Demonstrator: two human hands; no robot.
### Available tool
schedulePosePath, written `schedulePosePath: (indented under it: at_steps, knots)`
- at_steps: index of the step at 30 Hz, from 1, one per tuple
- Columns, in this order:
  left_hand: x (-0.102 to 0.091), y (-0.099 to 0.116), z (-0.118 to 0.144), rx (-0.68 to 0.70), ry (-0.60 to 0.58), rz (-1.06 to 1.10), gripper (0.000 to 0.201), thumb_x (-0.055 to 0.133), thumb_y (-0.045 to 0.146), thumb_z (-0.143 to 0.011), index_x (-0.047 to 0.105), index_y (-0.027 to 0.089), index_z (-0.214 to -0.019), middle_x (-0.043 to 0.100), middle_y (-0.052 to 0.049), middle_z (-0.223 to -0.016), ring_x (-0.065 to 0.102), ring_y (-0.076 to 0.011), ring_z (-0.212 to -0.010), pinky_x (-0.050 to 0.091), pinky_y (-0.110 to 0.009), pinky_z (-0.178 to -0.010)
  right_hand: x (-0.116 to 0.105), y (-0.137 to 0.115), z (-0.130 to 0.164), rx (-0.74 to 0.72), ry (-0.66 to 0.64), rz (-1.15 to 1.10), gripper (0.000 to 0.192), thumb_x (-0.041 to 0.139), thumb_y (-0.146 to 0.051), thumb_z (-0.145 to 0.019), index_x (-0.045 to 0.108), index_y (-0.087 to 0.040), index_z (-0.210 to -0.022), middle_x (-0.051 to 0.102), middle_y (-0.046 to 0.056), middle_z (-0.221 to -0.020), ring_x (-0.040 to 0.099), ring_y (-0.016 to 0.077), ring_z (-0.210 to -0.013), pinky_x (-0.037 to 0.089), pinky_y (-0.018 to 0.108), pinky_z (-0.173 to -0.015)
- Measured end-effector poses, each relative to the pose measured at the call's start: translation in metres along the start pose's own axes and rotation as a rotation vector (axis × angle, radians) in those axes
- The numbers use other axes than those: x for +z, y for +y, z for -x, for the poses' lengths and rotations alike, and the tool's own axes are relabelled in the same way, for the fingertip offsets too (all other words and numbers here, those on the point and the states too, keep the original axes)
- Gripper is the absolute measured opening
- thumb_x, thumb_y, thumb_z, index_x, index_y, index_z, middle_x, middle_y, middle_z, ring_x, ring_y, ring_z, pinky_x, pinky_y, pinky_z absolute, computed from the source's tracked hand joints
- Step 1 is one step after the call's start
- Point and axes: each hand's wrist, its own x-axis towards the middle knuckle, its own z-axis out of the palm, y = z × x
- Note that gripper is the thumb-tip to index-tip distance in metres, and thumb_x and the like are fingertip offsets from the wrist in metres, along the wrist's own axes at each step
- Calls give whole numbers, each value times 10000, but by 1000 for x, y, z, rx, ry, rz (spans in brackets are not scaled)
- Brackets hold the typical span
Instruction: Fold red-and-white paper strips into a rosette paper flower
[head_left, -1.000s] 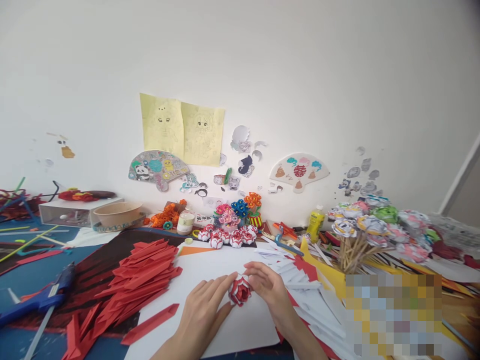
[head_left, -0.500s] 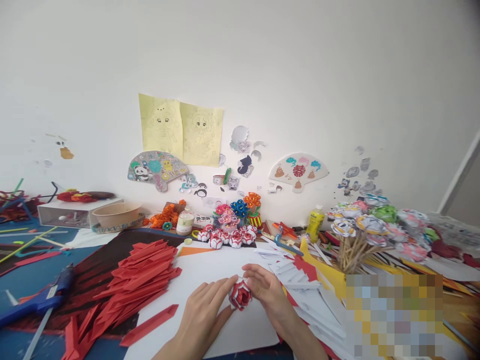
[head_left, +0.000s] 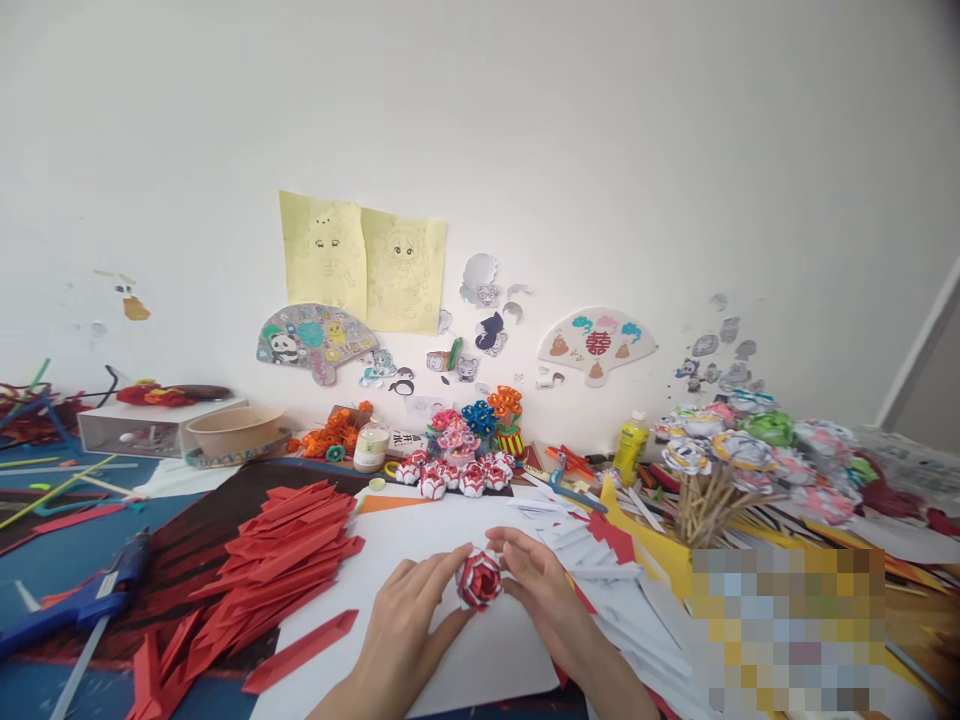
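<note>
- Head view: both hands meet at a red-and-white paper flower (head_left: 479,579), which sits on a white sheet (head_left: 420,560) at the near middle of the tabletop (head_left: 52,560).
- Left hand (head_left: 409,625): fingers extended, tips touching the flower's left side; not clenched, pressing rather than wrapped around it.
- Right hand (head_left: 541,590): fingers curved against the flower's right and rear side, cupping it in a light grasp.
- Stack of red folded paper strips (head_left: 285,550) lies left of the white sheet; one single strip (head_left: 300,650) lies nearer, partly on the sheet.
- Blue glue gun (head_left: 82,600) rests at the far left.
- White folded strips (head_left: 600,560) lie just right of the right hand.
- Row of finished red-and-white flowers (head_left: 450,475) stands behind, near the wall.
- Paper flowers on sticks (head_left: 720,470) stand to the right.
</note>
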Motion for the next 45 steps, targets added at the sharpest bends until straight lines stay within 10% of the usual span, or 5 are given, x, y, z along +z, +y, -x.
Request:
schedulePosePath:
  at_steps: [11,45]
  knots:
    - [-4,5,-5,-153,48,135,464,615,392,-876,470,274,-1301,664,-23,-905,566,-178,-710,448,-316,-699,9,3,1,0,-220,-110,322,627,-356,-891,662,-162,-1146,676,131,-1107,613,231,-957,496,352,-782]
    - [-17,17,-12,-226,26,368,374,693,279,-820,521,271,-1151,585,-59,-1093,552,-210,-847,454,-368,-798,5,8,0,13,-211,-102,347,690,-352,-842,686,-136,-1114,700,135,-1015,622,200,-794,478,314,-666]
